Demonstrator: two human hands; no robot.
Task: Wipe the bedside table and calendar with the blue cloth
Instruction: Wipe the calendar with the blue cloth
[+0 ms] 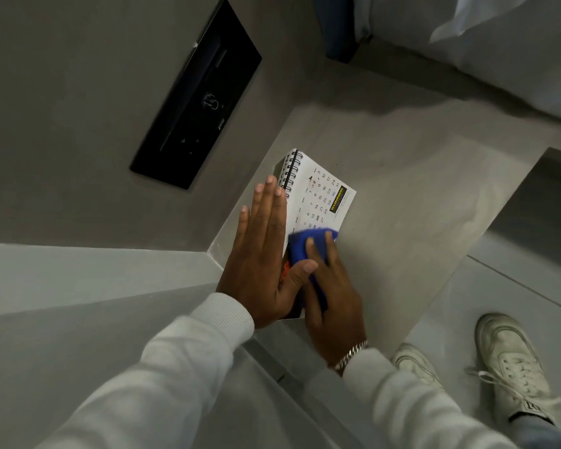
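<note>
While I look straight down through the head camera, a small spiral-bound desk calendar [318,196] stands on a grey bedside table [418,205] that fits into the corner of a grey wall. Its printed page of dates faces up and to the right, with the wire binding along the top edge.

My left hand [263,260] is opened out flat, fingers straight and close together, laid against the calendar's left side. It grips nothing. I judge it is there as a brace, so the light card stand does not slide or fold over while being rubbed. The thumb reaches across toward the cloth.

My right hand [332,286] presses a bunched blue cloth [308,251] onto the lower part of the calendar page. The fingers are curled partway over the cloth, holding it down. The cloth covers the bottom rows of dates; the upper rows are bare. A silver bracelet [352,353] sits on that wrist, and both arms wear white sleeves.

On the wall to the left is a black control panel [196,95]. White bedding [515,43] fills the upper right corner, and white trainers [512,367] show on the floor at lower right.

From this view the calendar is the step in hand; whether the tabletop has been wiped I cannot tell.
</note>
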